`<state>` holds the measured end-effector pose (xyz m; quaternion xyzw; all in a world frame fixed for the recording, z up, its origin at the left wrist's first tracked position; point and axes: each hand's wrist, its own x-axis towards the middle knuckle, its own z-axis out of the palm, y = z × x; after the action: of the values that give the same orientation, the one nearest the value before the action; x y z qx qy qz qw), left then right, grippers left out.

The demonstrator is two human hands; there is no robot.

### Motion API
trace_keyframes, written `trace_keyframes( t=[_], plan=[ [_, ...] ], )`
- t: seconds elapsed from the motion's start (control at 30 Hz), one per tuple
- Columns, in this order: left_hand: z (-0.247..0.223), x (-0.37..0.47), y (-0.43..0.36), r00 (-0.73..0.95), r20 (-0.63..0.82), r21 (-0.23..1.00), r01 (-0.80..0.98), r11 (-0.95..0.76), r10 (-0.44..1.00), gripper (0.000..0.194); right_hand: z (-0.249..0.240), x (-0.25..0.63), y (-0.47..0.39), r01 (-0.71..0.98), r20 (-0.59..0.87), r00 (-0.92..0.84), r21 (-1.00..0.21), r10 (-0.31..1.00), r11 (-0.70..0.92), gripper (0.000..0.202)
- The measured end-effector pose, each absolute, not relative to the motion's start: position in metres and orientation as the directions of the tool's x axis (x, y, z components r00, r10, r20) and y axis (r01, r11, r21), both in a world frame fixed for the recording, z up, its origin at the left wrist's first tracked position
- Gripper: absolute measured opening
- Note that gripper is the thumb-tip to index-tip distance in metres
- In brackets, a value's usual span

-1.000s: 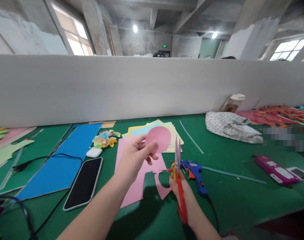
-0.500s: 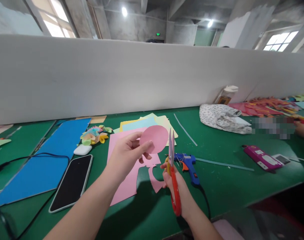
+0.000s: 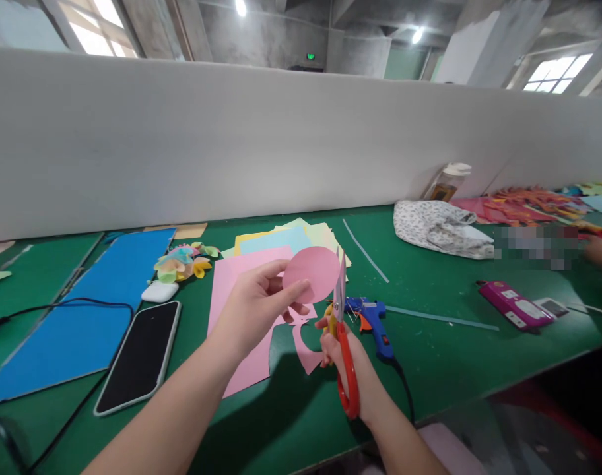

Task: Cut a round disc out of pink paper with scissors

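Observation:
Between the thumb and fingers of my left hand point(image 3: 266, 300) is a round pink paper disc point(image 3: 315, 274), held up above the table. My right hand point(image 3: 348, 356) grips red-and-yellow-handled scissors point(image 3: 349, 369), blades pointing up. The blades stand at the disc's right edge; whether they touch it I cannot tell. Under my hands lies a cut sheet of pink paper point(image 3: 249, 363) beside a curved pink offcut point(image 3: 307, 353). Behind it is a stack of blue, yellow and pale green paper point(image 3: 276, 239). A blue hot glue gun point(image 3: 375, 323) rests just right of the scissors.
At left are a phone point(image 3: 138, 359), a white case point(image 3: 160, 291), paper petals point(image 3: 182, 262), a blue board point(image 3: 83, 330) and a black cable. Rightward lie a glue stick point(image 3: 442, 318), a purple packet point(image 3: 516, 303), a patterned cloth point(image 3: 434, 227) and a bottle point(image 3: 449, 181). Another person's hand point(image 3: 601, 251) shows far right.
My left hand has brought the pink disc slightly right, up to the scissor blades. The blades look a little wider apart. The whole view has shifted slightly.

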<state>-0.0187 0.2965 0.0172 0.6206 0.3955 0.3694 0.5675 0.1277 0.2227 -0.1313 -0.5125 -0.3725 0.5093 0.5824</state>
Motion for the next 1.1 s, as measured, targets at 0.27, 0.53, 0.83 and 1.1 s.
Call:
trace_keyframes(
  t=[0.27,0.53,0.83,1.1],
  plan=[
    [0.016,-0.017,0.299,0.447,-0.023,0.999,0.045,0.003,0.894,0.022,-0.125,0.129,0.219,-0.198,-0.036,0.174,-0.98,0.984,-0.001,0.052],
    [0.015,-0.018,0.301,0.508,-0.055,0.998,0.054,0.033,0.86,0.016,-0.118,0.126,0.218,-0.166,-0.131,0.199,-0.981,0.971,-0.098,0.057],
    [0.017,-0.018,0.3,0.522,-0.04,0.998,0.055,0.013,0.852,0.015,-0.1,0.126,0.214,-0.108,-0.193,0.243,-0.979,0.951,-0.171,0.047],
    [0.017,-0.018,0.301,0.498,-0.037,0.993,0.115,-0.023,0.867,0.017,-0.099,0.127,0.213,-0.076,-0.22,0.239,-0.975,0.946,-0.208,0.045]
  ],
)
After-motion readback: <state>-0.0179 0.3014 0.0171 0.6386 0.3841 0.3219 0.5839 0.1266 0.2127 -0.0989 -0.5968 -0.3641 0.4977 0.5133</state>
